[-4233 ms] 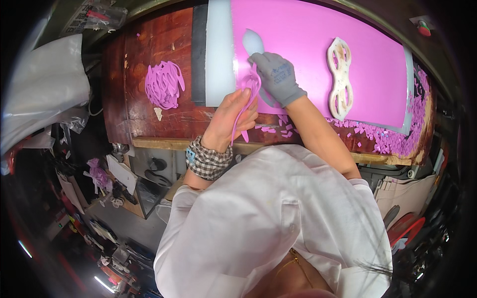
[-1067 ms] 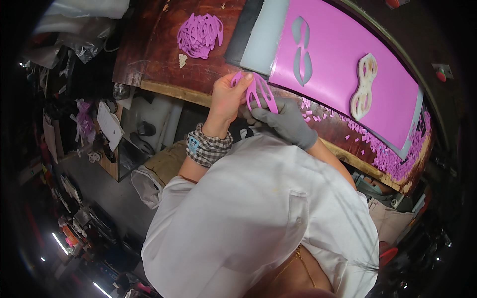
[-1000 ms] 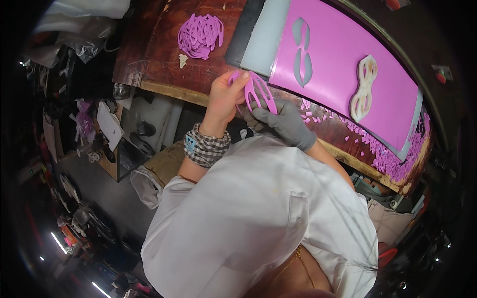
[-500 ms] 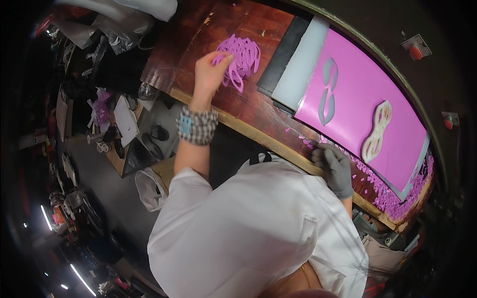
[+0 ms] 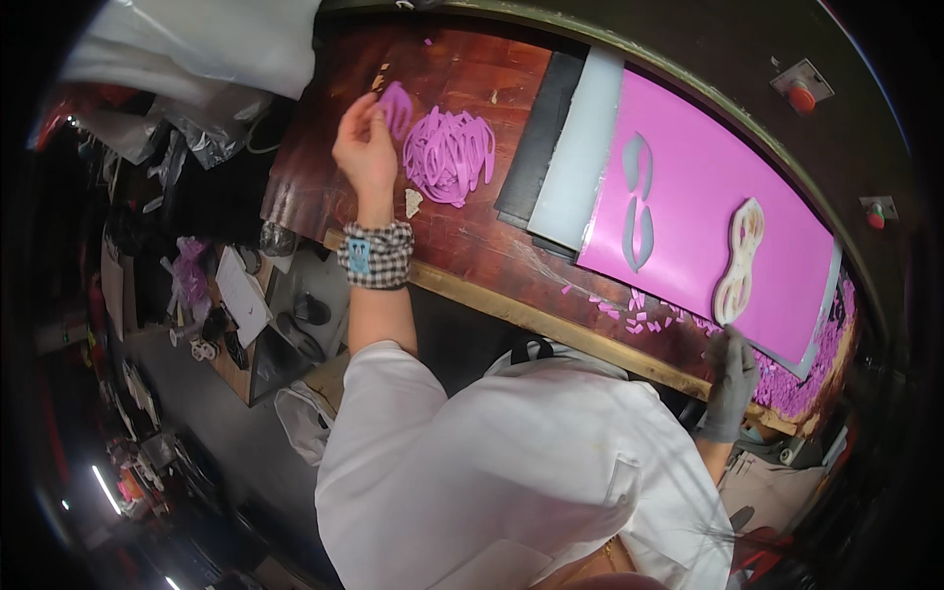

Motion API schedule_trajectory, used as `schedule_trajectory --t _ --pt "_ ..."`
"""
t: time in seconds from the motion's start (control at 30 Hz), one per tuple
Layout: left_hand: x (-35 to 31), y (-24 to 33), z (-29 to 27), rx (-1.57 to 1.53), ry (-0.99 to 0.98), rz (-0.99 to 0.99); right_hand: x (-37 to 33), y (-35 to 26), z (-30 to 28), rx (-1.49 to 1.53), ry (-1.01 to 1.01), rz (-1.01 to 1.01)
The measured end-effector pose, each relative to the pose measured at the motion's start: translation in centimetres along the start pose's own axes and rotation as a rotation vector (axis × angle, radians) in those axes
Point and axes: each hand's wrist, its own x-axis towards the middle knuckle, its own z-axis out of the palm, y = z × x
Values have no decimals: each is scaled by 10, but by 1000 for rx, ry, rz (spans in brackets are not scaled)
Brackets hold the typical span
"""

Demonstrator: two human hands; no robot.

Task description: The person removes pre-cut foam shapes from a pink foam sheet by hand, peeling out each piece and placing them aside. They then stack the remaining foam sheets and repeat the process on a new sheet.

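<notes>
Left of a heap of purple loop-shaped strips [image 5: 449, 157], my bare left hand [image 5: 364, 152] pinches a purple loop-shaped piece [image 5: 395, 108] between thumb and fingers. A checked band circles that wrist. My right hand [image 5: 731, 379], in a grey glove, is at the table's near edge, its fingertips by the lower end of a whitish mask-shaped form [image 5: 739, 261]. Motion smears those fingers, so I cannot tell whether they touch it. The form lies on a shiny purple sheet [image 5: 678, 177]. Two grey leaf-shaped areas [image 5: 637, 231] show at the sheet's left side.
Beneath the purple sheet are a pale grey sheet [image 5: 582, 147] and black sheets [image 5: 541, 138]. Small purple scraps [image 5: 787, 388] cover the near right of the wooden table [image 5: 324, 147]. Red buttons [image 5: 799, 96] stand on the dark panel behind. Plastic wrapping [image 5: 197, 49] hangs at upper left.
My left hand has moved left, off the heap, with a purple piece in its fingers. My gloved right hand has moved right along the table edge to the mask-shaped form. The view has shifted slightly.
</notes>
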Motion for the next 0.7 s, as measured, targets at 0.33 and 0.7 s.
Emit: schedule_trajectory --t 0.33,0.7 --pt "-37 -32 39 690 -152 281 77 16 19 -1078 119 -735" --pt "-150 50 38 258 75 178 106 -8 -65 240 -48 -239"
